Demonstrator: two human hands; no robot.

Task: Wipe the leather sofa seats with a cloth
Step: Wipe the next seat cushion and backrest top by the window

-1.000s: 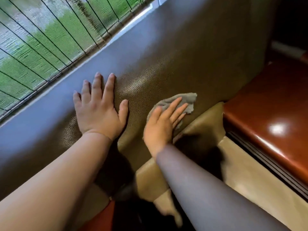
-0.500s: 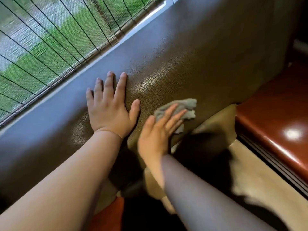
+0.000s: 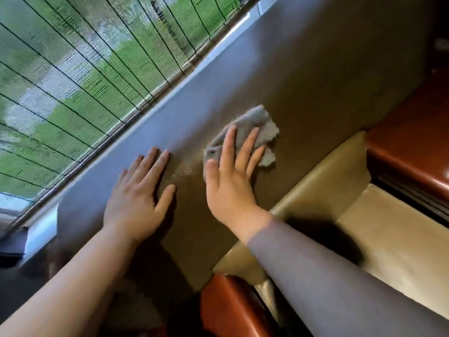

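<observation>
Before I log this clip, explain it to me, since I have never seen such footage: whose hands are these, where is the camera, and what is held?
No machine here: a person works with bare hands, filmed by one wide-angle camera worn on the head, looking forward and down. The left hand lies flat with straight fingers on the brown leather sofa back, apparently as a brace. The right hand, its arm in a grey sleeve, presses a crumpled grey cloth against the same leather with spread fingers; nothing is gripped. Behind the sofa runs a window blind with greenery beyond. Lower right is a tan seat cushion and glossy reddish-brown trim.
</observation>
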